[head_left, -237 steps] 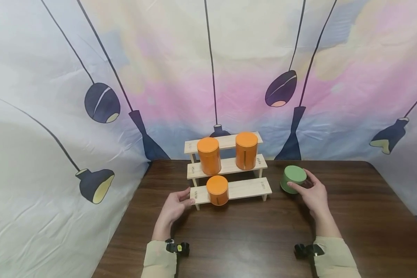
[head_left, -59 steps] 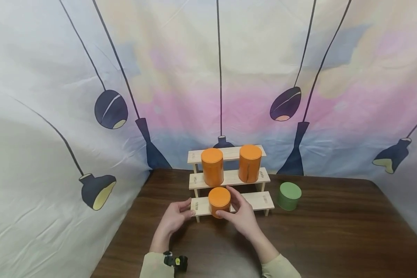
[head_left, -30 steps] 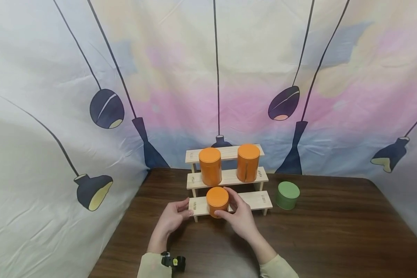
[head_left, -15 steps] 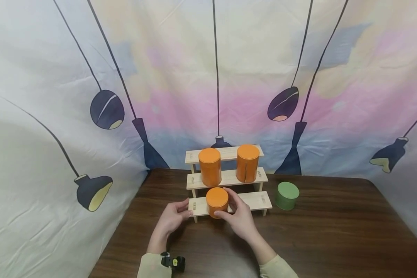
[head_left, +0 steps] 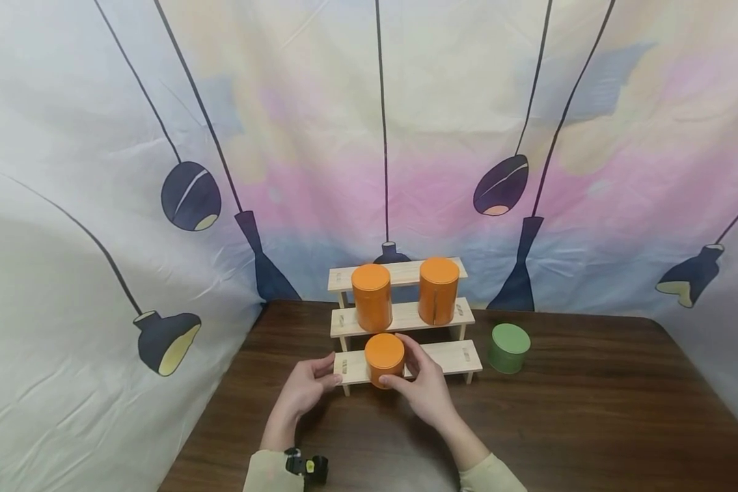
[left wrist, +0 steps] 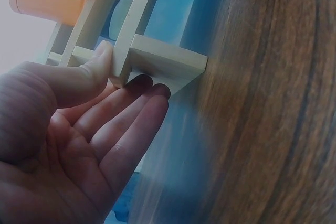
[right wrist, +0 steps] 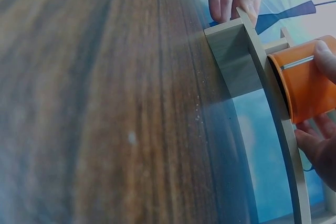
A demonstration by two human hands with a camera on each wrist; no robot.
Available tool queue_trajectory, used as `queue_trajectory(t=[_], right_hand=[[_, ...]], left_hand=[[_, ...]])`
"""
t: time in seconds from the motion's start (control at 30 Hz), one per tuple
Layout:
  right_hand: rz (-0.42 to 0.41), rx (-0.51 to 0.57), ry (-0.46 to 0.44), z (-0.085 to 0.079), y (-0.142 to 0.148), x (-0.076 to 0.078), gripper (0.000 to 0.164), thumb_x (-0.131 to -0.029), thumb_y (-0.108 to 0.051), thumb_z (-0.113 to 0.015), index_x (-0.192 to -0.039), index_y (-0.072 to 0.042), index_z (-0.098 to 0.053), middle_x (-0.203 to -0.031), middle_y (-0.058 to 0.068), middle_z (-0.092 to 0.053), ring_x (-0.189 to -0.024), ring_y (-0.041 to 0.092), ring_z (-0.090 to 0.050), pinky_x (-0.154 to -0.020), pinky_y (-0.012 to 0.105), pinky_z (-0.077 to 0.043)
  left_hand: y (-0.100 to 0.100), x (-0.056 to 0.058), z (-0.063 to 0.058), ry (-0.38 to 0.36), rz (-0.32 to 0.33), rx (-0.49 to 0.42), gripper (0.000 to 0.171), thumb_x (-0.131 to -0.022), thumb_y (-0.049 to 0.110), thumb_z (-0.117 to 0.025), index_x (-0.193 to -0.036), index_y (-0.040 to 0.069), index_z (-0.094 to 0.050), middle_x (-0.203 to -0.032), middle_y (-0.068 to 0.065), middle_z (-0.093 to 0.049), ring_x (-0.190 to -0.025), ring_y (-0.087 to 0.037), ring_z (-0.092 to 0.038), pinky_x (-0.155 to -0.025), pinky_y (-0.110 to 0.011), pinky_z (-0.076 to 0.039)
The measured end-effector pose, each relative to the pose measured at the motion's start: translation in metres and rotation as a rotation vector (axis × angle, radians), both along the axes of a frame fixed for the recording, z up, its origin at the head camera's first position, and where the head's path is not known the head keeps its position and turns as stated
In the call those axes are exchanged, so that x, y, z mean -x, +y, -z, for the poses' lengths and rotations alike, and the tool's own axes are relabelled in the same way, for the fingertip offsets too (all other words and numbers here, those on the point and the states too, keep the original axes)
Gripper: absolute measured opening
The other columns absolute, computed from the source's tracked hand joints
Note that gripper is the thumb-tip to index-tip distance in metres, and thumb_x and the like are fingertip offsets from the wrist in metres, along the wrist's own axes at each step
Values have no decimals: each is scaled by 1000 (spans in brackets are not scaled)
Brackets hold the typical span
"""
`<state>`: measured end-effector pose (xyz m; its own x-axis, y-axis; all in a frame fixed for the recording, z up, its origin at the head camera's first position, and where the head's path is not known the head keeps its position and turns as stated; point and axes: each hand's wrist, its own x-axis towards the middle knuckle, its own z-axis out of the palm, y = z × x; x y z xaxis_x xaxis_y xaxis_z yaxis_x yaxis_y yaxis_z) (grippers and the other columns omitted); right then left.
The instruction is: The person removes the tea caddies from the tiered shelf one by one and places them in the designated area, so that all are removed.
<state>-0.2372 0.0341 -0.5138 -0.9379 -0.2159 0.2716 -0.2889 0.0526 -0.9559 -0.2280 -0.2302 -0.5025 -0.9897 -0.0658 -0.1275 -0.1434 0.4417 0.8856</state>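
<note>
A three-tier wooden display stand (head_left: 449, 357) stands on the table. My left hand (head_left: 304, 386) pinches the left end of its lowest board, thumb at the edge and fingers reaching beneath, as the left wrist view shows. On that board, left of its middle, sits a short orange tin (head_left: 384, 351), upright. My right hand (head_left: 427, 389) holds this tin from the right, thumb in front and fingers behind. Seen from the right wrist, the base of the tin (right wrist: 299, 85) is right at the board. Two taller orange tins, one left (head_left: 372, 301) and one right (head_left: 438, 292), occupy the middle tier.
To the right of the stand, a short green tin (head_left: 509, 350) stands on the dark wooden table (head_left: 590, 396). A cloth backdrop (head_left: 443, 123) printed with hanging lamps rises behind the table and along its left side.
Earliest, my right hand held the green tin right of the stand; since then it has let go and moved left to the short orange tin. Both hands stay nearly still over the last two seconds.
</note>
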Motion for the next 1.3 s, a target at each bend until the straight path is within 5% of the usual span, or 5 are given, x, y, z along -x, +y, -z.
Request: queue_trajectory(t=[1.3], right_hand=[[5, -18, 1, 0, 2, -1, 81, -86, -14, -92, -157, -21, -53, -147, 3, -65, -140, 23, -58, -117, 43, -43]], left_hand=[[-2, -2, 3, 72, 33, -7, 52, -96, 3, -77, -145, -8, -61, -142, -27, -65, -129, -36, -65, -102, -50, -57]])
